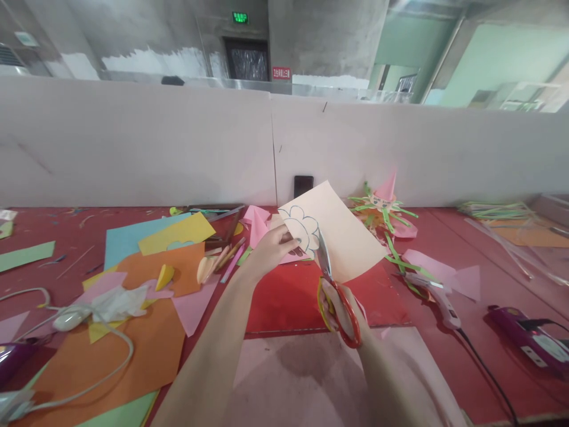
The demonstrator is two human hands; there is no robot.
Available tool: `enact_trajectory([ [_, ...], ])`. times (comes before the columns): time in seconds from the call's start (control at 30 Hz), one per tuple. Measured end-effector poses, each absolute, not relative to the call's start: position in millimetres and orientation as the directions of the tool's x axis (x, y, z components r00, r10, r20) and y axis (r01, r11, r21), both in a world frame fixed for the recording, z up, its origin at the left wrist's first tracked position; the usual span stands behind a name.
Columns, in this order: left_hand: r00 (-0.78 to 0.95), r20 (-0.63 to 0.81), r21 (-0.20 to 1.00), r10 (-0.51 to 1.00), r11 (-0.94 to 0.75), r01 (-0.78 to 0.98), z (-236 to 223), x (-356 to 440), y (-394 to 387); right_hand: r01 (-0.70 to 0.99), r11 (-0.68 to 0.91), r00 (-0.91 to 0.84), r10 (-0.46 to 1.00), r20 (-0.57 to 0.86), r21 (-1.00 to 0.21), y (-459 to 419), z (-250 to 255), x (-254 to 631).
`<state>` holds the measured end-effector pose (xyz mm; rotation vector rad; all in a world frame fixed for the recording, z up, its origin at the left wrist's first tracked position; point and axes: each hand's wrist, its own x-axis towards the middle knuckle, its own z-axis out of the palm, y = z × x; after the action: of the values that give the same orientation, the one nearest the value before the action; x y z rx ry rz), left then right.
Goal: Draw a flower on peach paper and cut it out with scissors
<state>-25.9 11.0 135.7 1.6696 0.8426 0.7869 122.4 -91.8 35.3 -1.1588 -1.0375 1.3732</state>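
Observation:
A cream sheet of paper (pixel 347 231) with a flower outline drawn in dark blue is held up above the table. My left hand (pixel 278 246) pinches it at the flower, along its left edge. In my right hand (pixel 338 302) is a pair of scissors (pixel 326 258), with one yellow and one red-orange handle loop around my fingers. The blades lie at the right side of the drawn petals, pointing away from me. Whether the blade tips are apart is hard to make out. Below lies a red sheet (pixel 284 302).
Coloured paper, such as an orange sheet (pixel 155 332) and a yellow sheet (pixel 178 234), covers the left, with a white cable (pixel 128 350). Markers (pixel 232 261) lie near my left hand. To the right are a glue gun (pixel 444 302), a purple power strip (pixel 528 338) and a paper figure (pixel 384 198).

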Motion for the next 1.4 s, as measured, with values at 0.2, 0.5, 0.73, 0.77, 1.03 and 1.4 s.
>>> enact_trajectory([
  [0.2,0.532,0.103,0.969,0.840,-0.206,0.138,134,-25,13,-0.139,-0.171,0.002,0.985,-0.173,-0.975,-92,40,121],
  [0.5,0.510,0.125,0.969,0.851,-0.216,0.123,138,-24,10,-0.141,-0.152,0.013,0.988,-0.155,-0.978,-95,44,120],
  [0.73,0.496,0.125,0.969,0.859,-0.214,0.126,140,-23,9,-0.125,-0.169,0.032,0.984,-0.174,-0.978,-95,44,119],
  [0.77,0.494,0.126,0.968,0.860,-0.215,0.127,139,-22,9,-0.124,-0.173,0.037,0.983,-0.179,-0.977,-95,44,119],
  [1.03,0.490,0.167,0.964,0.855,-0.247,0.102,136,-20,10,-0.129,-0.199,0.041,0.978,-0.205,-0.972,-94,44,121],
  [1.4,0.431,0.228,0.943,0.873,-0.307,0.125,128,-21,16,-0.177,-0.227,0.041,0.971,-0.237,-0.958,-94,40,118],
])
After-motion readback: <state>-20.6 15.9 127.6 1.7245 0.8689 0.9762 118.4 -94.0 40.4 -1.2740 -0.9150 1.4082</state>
